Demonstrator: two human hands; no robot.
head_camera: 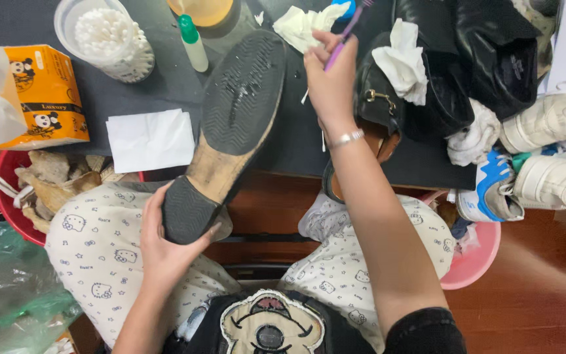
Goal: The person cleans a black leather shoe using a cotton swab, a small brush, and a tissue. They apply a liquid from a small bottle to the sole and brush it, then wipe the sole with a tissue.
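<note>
The left hand (165, 246) clasps the heel of a black shoe (230, 124), tipping it sole-up so the toe rests on the dark table (283, 144) — a steadying prop that leaves the tread exposed. The right hand (331, 82) pinches a purple toothbrush (345, 29) just beside the toe edge, angled toward it. A tub of cotton swabs (106, 39), a small green-capped bottle (193, 42) and a folded white tissue (150, 139) sit near — within easy reach.
</note>
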